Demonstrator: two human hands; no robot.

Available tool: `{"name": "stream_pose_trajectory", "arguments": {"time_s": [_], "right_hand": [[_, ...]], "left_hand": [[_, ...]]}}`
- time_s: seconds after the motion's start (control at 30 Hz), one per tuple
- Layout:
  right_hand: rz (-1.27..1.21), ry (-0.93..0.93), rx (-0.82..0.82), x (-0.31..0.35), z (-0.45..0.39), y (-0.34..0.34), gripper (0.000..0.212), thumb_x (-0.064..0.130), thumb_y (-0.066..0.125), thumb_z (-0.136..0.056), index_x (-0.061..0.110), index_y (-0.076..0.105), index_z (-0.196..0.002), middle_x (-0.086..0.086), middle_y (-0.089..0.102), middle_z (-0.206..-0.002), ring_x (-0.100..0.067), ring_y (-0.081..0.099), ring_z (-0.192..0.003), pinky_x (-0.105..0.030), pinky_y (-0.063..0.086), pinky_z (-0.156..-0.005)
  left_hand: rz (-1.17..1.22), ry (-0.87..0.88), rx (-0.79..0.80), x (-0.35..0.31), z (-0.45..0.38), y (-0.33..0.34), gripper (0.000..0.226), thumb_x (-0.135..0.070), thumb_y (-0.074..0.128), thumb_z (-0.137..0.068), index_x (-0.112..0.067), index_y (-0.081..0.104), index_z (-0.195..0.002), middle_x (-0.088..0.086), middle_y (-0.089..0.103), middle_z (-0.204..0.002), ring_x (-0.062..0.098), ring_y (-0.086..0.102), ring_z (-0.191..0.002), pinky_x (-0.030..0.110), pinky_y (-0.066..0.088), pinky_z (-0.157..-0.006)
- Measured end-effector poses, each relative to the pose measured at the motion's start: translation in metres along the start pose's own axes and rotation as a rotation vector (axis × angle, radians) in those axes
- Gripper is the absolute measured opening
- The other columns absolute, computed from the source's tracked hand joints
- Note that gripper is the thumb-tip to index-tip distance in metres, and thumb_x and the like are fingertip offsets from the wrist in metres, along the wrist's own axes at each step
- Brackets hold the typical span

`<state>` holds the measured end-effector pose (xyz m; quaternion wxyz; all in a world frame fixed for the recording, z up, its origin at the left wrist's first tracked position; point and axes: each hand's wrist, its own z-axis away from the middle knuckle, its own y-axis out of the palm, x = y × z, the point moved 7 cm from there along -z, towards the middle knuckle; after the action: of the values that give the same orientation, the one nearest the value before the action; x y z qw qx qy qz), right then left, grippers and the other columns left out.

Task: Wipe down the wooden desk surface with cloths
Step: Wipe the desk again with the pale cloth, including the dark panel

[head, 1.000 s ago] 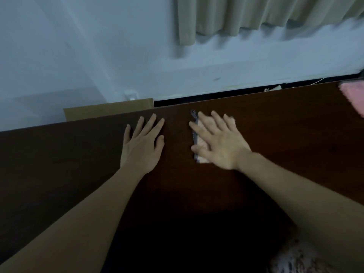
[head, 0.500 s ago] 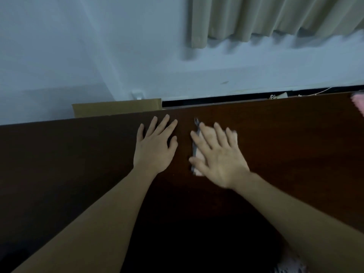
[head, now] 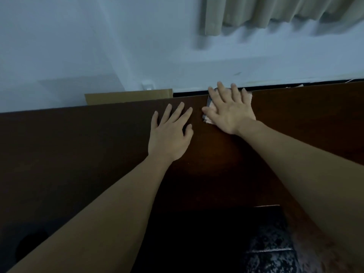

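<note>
The dark wooden desk [head: 78, 146] fills the lower part of the head view. My right hand [head: 229, 111] lies flat with straight fingers on a folded pale pink cloth [head: 249, 104] at the desk's far edge, and its fingertips reach past that edge. Most of the cloth is hidden under the palm; a dark patterned border shows at its left side. My left hand [head: 170, 134] rests flat on the bare wood just left of the cloth, fingers spread, holding nothing.
A white wall stands right behind the desk, with a dark gap along the far edge. A cardboard sheet [head: 128, 96] leans behind the desk at the left. A beige curtain [head: 275, 12] hangs at the top right. A round cable hole [head: 31, 245] sits at the lower left.
My right hand has pushed the cloth away from me to the desk's far edge. My left hand has stayed flat beside it. The pink item at the right is no longer in view.
</note>
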<state>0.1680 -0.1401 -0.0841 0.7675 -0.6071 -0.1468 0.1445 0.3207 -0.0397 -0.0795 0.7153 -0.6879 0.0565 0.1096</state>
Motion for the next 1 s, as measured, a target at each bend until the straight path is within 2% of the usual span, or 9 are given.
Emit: {"name": "stream_pose_trajectory", "arguments": {"time_s": [0.13, 0.27, 0.43, 0.6, 0.7, 0.83, 1.0], "right_hand": [[0.041, -0.107, 0.01, 0.021, 0.063, 0.011, 0.074, 0.069, 0.0, -0.098, 0.033, -0.017, -0.16, 0.0, -0.027, -0.166, -0.034, -0.02, -0.153, -0.056, -0.009, -0.123], [0.024, -0.195, 0.078, 0.028, 0.111, 0.021, 0.076, 0.074, -0.008, -0.091, 0.038, -0.021, -0.157, 0.005, -0.031, -0.164, -0.028, -0.027, -0.152, -0.052, -0.013, -0.123], [0.066, -0.134, 0.026, 0.016, 0.06, 0.01, 0.08, 0.075, -0.009, -0.087, 0.039, -0.018, -0.158, 0.004, -0.026, -0.166, -0.029, -0.02, -0.154, -0.052, -0.011, -0.124], [0.048, -0.047, -0.018, 0.012, -0.003, -0.001, 0.072, 0.068, 0.009, -0.1, 0.035, -0.007, -0.161, 0.002, -0.013, -0.17, -0.033, -0.011, -0.156, -0.054, -0.006, -0.124], [0.017, -0.028, -0.01, 0.023, 0.011, 0.001, 0.071, 0.065, 0.009, -0.101, 0.033, -0.008, -0.162, 0.001, -0.016, -0.169, -0.033, -0.014, -0.155, -0.055, -0.009, -0.123], [0.031, -0.136, 0.009, 0.054, 0.074, 0.013, 0.071, 0.067, 0.0, -0.098, 0.034, -0.016, -0.159, 0.0, -0.026, -0.166, -0.033, -0.02, -0.153, -0.055, -0.011, -0.123], [0.017, -0.221, 0.034, 0.064, 0.096, 0.021, 0.077, 0.074, -0.007, -0.09, 0.04, -0.015, -0.158, 0.006, -0.026, -0.165, -0.027, -0.024, -0.153, -0.052, -0.013, -0.123]], "left_hand": [[0.013, 0.01, 0.016, -0.001, 0.002, -0.002, 0.055, -0.046, 0.024, -0.107, -0.04, 0.015, -0.16, -0.011, 0.005, -0.169, 0.016, -0.003, -0.156, 0.051, -0.002, -0.126], [0.03, 0.013, 0.004, -0.002, 0.002, -0.003, 0.054, -0.046, 0.025, -0.106, -0.039, 0.017, -0.159, -0.011, 0.006, -0.169, 0.016, -0.003, -0.156, 0.051, -0.002, -0.126], [0.031, 0.023, -0.001, 0.001, 0.001, 0.0, 0.054, -0.047, 0.025, -0.106, -0.039, 0.018, -0.159, -0.011, 0.007, -0.169, 0.017, -0.002, -0.156, 0.051, -0.001, -0.126], [0.07, 0.015, -0.036, 0.0, 0.001, -0.003, 0.055, -0.044, 0.029, -0.106, -0.035, 0.021, -0.16, -0.009, 0.012, -0.169, 0.015, 0.002, -0.156, 0.048, -0.002, -0.126], [0.152, 0.007, -0.073, 0.003, 0.005, -0.007, 0.052, -0.037, 0.034, -0.106, -0.031, 0.03, -0.158, -0.008, 0.021, -0.167, 0.014, 0.009, -0.156, 0.043, 0.001, -0.127], [0.142, 0.046, -0.082, 0.021, 0.008, -0.02, 0.049, -0.031, 0.038, -0.106, -0.033, 0.035, -0.155, -0.008, 0.026, -0.165, 0.014, 0.015, -0.154, 0.039, 0.008, -0.126], [0.045, -0.102, 0.007, 0.081, 0.016, -0.029, 0.053, -0.038, 0.034, -0.108, -0.035, 0.022, -0.159, -0.01, 0.011, -0.169, 0.016, 0.004, -0.156, 0.041, 0.003, -0.126]]}}
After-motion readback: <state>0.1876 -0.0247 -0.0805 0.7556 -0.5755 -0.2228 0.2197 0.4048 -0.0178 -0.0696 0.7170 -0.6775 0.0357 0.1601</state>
